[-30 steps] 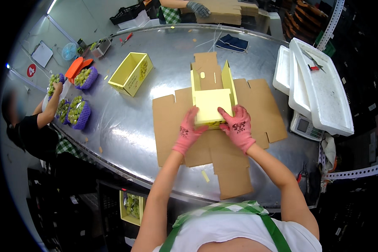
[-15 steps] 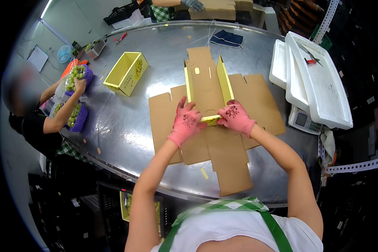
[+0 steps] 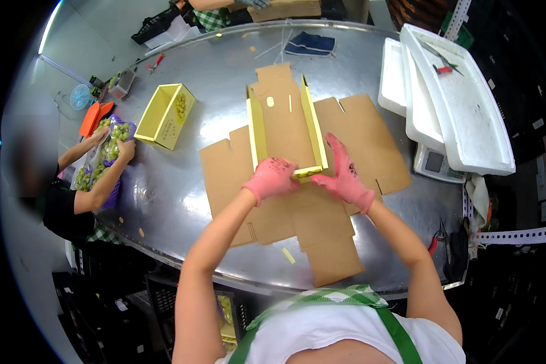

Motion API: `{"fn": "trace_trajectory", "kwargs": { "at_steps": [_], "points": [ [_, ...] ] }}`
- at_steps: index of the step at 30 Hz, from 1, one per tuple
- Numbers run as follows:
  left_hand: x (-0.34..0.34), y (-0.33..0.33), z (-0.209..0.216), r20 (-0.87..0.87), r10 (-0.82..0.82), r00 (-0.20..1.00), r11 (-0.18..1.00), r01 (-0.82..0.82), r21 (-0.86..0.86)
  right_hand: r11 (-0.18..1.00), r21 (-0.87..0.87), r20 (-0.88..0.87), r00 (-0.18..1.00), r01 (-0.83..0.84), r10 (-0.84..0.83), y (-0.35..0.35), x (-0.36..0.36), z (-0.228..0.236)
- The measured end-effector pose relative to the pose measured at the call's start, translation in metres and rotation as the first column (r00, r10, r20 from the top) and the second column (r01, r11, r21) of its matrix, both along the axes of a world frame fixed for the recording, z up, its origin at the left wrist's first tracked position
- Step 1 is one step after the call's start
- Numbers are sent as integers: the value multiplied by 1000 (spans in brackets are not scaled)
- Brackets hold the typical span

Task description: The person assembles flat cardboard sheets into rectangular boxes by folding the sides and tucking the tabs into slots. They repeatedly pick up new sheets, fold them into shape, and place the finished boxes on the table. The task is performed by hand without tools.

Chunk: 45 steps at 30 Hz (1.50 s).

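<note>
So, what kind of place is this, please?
Probably a fruit packing room: a steel table, a half-folded yellow-sided cardboard box under the pink-gloved hands, a co-worker's bagged green grapes, and white foam trays.

I stand at a big shiny metal table (image 3: 182, 200). A flat brown cardboard sheet (image 3: 364, 139) lies on it in front of me. A finished yellow cardboard box (image 3: 164, 116) sits to my left, white foam trays (image 3: 467, 121) to my right, and a folded dark blue cloth (image 3: 310, 44) far back.

Head camera looks steeply down, close over the metal table (image 3: 346, 60).
</note>
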<state>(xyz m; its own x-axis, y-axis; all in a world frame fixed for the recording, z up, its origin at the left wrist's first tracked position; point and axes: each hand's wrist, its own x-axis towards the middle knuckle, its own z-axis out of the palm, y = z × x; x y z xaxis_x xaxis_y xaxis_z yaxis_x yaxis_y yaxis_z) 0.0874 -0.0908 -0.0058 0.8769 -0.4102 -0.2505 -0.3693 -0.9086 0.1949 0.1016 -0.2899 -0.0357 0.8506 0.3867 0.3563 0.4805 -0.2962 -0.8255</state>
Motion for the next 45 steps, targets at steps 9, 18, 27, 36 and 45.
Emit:
{"fn": "trace_trajectory", "kwargs": {
  "at_steps": [9, 18, 27, 36, 45],
  "points": [
    [21, -1, -5, -600, -70, 797, 982, -51, -181, 964, -259, -242, 970, -61, -3, 7, -27, -27],
    [-15, -31, 5, -586, -158, 795, 940, -61, -337, 955, 20, -373, 884, -296, 282, -23, -30, 2],
    [-15, -27, -2, -504, -222, 834, 921, 10, -389, 959, -31, -331, 909, -281, 255, -12, -45, -27],
    [-2, -22, 3, -748, -300, 592, 911, -55, -408, 980, 11, -174, 964, -200, 199, -5, -43, -32],
    [2, -30, -3, -758, -367, 539, 921, 96, -377, 975, -33, -269, 941, -219, 203, -13, -40, -57]
  ]
}}
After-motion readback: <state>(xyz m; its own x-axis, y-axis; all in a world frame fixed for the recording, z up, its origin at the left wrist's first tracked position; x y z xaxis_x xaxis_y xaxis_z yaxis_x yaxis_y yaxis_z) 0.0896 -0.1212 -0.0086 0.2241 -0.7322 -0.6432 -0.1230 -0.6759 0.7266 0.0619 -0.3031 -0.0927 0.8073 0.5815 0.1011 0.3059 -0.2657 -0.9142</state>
